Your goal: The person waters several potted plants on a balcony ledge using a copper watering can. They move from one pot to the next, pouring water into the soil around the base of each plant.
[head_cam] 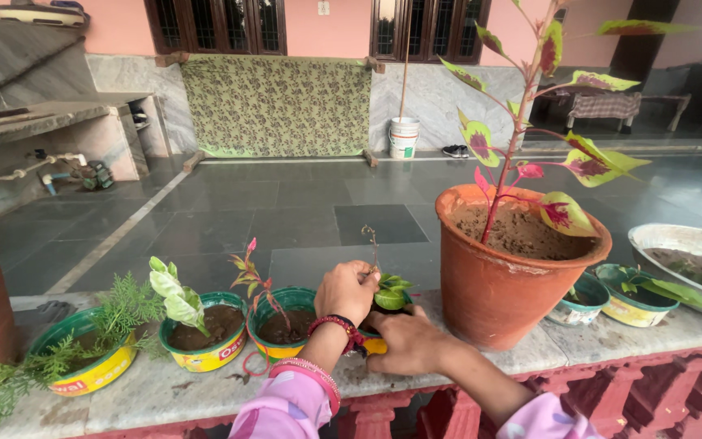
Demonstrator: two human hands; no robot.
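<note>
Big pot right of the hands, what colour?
Terracotta orange-brown; the large round clay pot shows best in the head view.

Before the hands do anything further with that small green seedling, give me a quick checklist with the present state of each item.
1. Left hand holds the seedling by its stem: ok.
2. Right hand braces the small pot: ok, though the pot is mostly hidden.
3. Seedling upright: ok.
4. Soil level in that pot: cannot tell, hands cover it.
5. Large terracotta pot apart from the right hand: ok.
6. Neighbouring green tub upright on the ledge: ok.
</note>
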